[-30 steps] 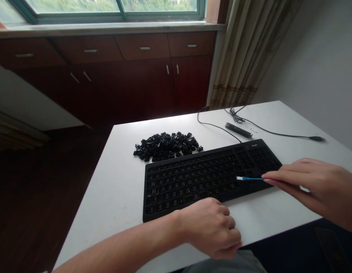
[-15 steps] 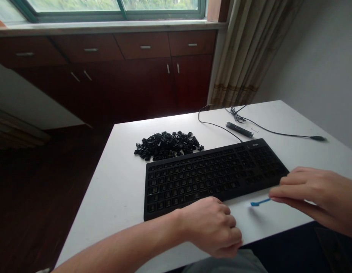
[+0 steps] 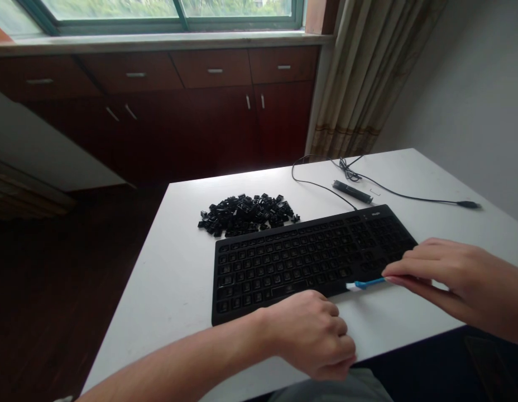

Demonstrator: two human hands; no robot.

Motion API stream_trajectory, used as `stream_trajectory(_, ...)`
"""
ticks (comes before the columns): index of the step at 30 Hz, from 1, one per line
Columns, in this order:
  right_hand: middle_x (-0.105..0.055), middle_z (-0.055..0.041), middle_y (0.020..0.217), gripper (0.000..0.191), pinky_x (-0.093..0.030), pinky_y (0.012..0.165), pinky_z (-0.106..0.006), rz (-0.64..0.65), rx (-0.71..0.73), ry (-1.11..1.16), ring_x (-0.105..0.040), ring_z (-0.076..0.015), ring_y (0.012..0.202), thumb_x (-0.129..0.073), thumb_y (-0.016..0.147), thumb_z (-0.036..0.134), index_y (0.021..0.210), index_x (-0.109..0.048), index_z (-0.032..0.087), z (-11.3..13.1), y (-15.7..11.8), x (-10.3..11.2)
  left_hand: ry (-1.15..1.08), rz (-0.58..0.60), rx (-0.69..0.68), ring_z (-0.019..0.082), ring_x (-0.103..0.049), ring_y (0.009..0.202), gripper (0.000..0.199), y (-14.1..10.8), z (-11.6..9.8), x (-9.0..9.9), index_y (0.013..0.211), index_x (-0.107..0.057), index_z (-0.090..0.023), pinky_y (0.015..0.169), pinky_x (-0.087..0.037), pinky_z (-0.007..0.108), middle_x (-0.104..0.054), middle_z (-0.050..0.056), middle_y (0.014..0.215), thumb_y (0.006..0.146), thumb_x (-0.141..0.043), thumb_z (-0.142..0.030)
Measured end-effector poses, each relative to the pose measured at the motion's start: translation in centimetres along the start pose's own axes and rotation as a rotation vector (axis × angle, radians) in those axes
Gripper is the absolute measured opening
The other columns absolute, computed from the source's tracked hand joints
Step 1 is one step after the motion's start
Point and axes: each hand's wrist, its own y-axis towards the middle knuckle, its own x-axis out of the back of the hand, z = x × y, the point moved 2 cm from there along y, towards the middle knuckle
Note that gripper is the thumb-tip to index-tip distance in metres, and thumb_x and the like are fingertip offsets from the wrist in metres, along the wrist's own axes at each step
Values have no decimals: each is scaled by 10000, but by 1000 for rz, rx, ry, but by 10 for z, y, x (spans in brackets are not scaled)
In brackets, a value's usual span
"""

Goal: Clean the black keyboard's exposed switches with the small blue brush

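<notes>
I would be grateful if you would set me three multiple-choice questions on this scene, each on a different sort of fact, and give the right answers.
1. Where is the pile of black keycaps relative to the keyboard?
A) Beyond its far edge
B) On its keys
C) Under its near edge

2. What colour is the handle of the brush in the right hand?
A) Red
B) Black
C) Blue

3. How is the left hand held?
A) Spread flat on the keys
B) Curled at the keyboard's near edge
C) Gripping a cable

Answers:
1. A, the pile lies behind the keyboard.
2. C, the handle shows blue.
3. B, the fingers are curled.
</notes>
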Motion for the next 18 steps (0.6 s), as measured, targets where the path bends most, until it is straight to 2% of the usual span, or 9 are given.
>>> stream_trajectory(2,-799,-7,935,270,-554,700,-381,-3,-2,-75,-729,-230,786,-506,995,334,1025,-773,317,-2,4,0,-1,1,-5,131,-457,485,328,0,0,0,633,-518,-200,481,-325,328,-550,-34,554,907,-630,-341)
stream_trajectory(5,-804,-49,997,322,-538,778,-480,-156,-71,-242,-727,-293,845,-468,1007,363,1081,-769,276,-4,11,8,-3,-1,-14,132,-447,488,324,0,0,0,637,-518,-199,483,-330,325,-549,-35,557,914,-621,-332)
stream_trajectory(7,-803,-66,1038,330,-530,835,-503,-216,-100,-261,-725,-313,904,-482,1006,382,1110,-768,255,-4,14,15,-3,-4,-10,132,-439,487,327,1,0,0,636,-514,-199,480,-324,324,-548,-35,559,916,-619,-333)
stream_trajectory(9,-806,-48,1018,320,-539,818,-456,-197,-86,-191,-729,-287,888,-500,1003,406,1076,-780,270,-3,18,20,0,-3,-6,134,-436,487,325,0,0,1,640,-517,-199,479,-320,325,-549,-36,563,918,-618,-336)
stream_trajectory(12,-805,11,975,286,-539,746,-367,-2,-40,-37,-728,-231,850,-518,1002,428,1020,-789,340,-3,26,19,2,0,-8,135,-439,489,321,1,0,1,644,-521,-199,482,-322,325,-544,-38,561,920,-617,-330)
stream_trajectory(14,-803,15,947,273,-525,737,-373,63,-52,-54,-724,-235,827,-523,997,407,982,-790,351,-2,33,20,-1,5,-4,135,-440,489,320,1,0,1,641,-520,-199,481,-321,324,-542,-39,558,916,-621,-326)
stream_trajectory(18,-803,-73,939,366,-488,755,-472,-118,-111,-266,-711,-314,803,-437,996,388,965,-786,283,2,47,37,-6,2,-1,134,-428,484,324,1,0,1,636,-514,-200,477,-312,324,-538,-40,553,906,-632,-334)
